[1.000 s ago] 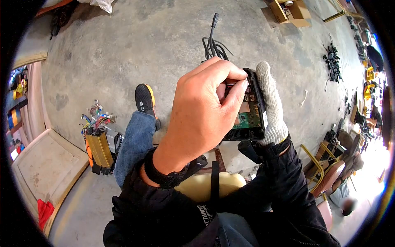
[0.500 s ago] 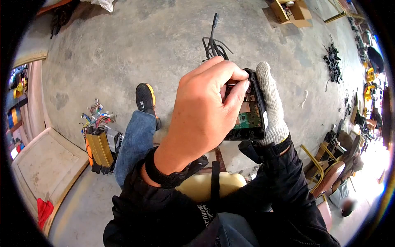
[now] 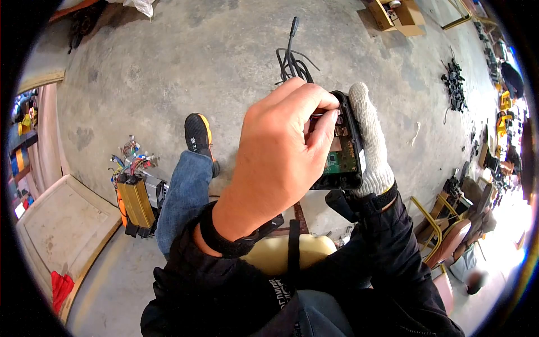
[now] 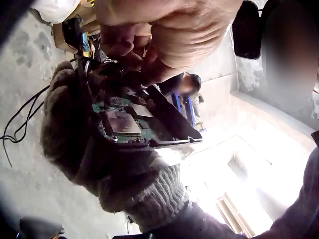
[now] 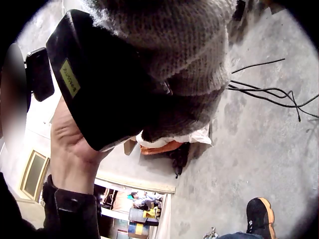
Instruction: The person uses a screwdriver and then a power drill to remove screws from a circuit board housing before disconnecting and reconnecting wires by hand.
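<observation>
My gloved right hand grips an opened black plastic case along its right side. Inside lies a green circuit board, and the left wrist view shows square metal-coloured plates on it. Over the far end of the case is my bare left hand, thumb and forefinger pinched together inside the rim. I cannot tell what small part sits between those fingertips. Black cables stick out beyond the far end. On the case's underside, the right wrist view shows a yellowish label.
A gold metal box with loose coloured wires stands on the floor by my left foot. A cardboard box is at the far right, with a pile of black parts nearer. Chairs stand at right.
The case has tilted slightly and shifted a little upward in view. My left fingertips stay pinched at its far end, with a small shift of the hand.
</observation>
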Demonstrator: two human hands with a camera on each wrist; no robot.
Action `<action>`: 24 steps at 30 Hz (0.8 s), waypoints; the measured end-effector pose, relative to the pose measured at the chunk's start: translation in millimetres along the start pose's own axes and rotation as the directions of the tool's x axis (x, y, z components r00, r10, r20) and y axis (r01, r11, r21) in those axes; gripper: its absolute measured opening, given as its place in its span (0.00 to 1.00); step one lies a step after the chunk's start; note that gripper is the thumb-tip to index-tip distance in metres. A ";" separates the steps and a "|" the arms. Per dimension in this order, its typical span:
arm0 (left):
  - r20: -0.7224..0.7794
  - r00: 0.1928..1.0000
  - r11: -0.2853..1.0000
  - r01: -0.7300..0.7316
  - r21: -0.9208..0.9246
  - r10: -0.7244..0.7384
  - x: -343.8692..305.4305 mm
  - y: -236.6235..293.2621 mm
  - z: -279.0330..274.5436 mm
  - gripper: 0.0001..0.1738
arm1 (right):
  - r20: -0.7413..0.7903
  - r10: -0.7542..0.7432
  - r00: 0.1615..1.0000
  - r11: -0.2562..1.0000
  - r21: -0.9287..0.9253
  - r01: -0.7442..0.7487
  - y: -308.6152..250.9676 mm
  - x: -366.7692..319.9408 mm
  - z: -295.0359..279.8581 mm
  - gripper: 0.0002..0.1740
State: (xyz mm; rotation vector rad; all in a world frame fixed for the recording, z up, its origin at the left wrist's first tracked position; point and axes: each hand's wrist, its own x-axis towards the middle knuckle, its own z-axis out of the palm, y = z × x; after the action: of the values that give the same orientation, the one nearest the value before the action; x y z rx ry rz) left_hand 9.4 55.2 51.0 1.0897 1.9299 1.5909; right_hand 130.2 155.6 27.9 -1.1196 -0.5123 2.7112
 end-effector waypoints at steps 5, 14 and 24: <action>-0.013 1.000 0.995 -0.006 0.102 0.007 -1.3 3.6 0.2 0.05 | -0.040 -0.048 0.998 0.994 0.095 0.052 1.5 1.7 -1.8 0.32; -0.042 0.998 0.996 -0.041 0.081 0.044 -1.7 0.6 0.8 0.07 | 0.189 0.076 0.979 0.994 0.067 -0.091 -3.5 -0.8 -5.5 0.25; 0.005 1.000 0.999 0.010 0.036 -0.010 -1.4 0.7 -0.7 0.06 | 0.044 0.015 0.999 0.993 0.113 -0.020 3.9 -0.7 -3.8 0.22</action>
State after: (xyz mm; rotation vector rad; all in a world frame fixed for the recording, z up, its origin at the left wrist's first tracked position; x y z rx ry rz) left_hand 10.0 53.7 51.6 1.0961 1.9644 1.5525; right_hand 133.3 152.7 24.3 -1.0442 -0.3509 2.7457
